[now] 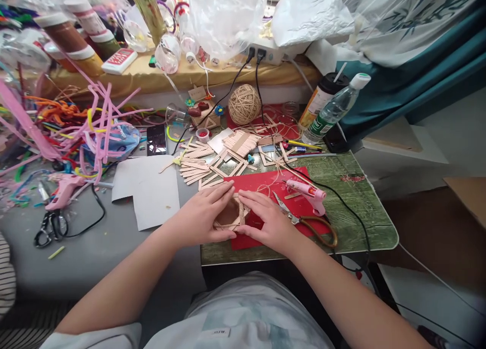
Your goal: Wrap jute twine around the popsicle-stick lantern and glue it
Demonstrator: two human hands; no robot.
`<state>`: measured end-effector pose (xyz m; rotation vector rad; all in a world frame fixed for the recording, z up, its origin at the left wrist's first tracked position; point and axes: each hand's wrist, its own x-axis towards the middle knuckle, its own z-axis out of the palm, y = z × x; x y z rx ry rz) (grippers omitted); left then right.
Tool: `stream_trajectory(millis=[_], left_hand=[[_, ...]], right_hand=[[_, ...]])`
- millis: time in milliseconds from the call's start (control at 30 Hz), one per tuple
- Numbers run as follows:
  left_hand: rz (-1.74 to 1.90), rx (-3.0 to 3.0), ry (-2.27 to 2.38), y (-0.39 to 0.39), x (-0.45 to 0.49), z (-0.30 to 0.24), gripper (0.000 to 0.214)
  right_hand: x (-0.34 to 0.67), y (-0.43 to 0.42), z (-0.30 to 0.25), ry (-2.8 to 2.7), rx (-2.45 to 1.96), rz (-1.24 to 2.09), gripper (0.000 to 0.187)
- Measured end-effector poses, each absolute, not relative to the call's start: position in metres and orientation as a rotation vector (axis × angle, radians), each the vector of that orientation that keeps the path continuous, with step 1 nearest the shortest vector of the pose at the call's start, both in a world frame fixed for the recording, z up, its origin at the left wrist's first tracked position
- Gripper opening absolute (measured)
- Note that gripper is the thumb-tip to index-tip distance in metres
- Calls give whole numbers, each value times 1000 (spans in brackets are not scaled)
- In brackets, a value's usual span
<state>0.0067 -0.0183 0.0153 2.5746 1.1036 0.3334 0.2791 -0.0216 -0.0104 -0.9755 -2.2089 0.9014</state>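
Observation:
A small frame of wooden craft sticks (230,216) lies on a red sheet (266,187) near the table's front edge. My left hand (203,215) presses on its left side with the fingers laid flat and together over the sticks. My right hand (266,220) holds its right side, fingers curved along the edge. Both hands grip the frame between them. Loose craft sticks (195,166) and flat stick panels (241,142) lie just behind.
A pink glue gun (309,193) and pliers (304,222) lie right of my hands. A twine ball (244,104), water bottle (334,108), phone (156,139), white paper (150,189), pipe cleaners (76,126), a second glue gun (63,189) and scissors (49,227) crowd the tables.

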Motion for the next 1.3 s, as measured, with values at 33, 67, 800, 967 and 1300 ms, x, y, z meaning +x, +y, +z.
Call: stream_trajectory(millis=[33,67,800,967,1300], left_hand=[[326,2577,1104,-19,8,17,107],[318,2582,1105,-20,9,19,106],[288,2443,1232,-19,31,35,100],[340,2313,1171,-13,17,46,94],[626,2095,1154,-14,-24,44,92]], right_hand=[[279,-22,-12,-2206,-979,901,77],[279,-23,-13,-2204,-981,902,77],[317,-44,-21,-1748,-1213,875,18],[323,-42,-31,-1774,-1166,815,17],[313,-49,-45,-2328,-1216,555,45]])
